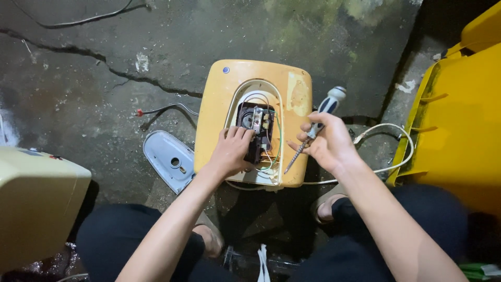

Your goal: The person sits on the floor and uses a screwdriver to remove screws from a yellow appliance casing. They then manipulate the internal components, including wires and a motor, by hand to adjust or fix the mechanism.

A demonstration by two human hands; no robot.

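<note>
Two bare forearms reach down over dark-trousered knees. One left hand presses curled fingers on the black part inside one yellow housing; one right hand grips a single screwdriver. One grey cover lies beside it.

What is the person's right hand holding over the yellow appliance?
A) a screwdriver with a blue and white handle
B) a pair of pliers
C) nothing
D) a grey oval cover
A: the right hand grips a screwdriver with a blue and white handle, its metal shaft pointing down toward the open yellow plastic appliance casing.
</note>
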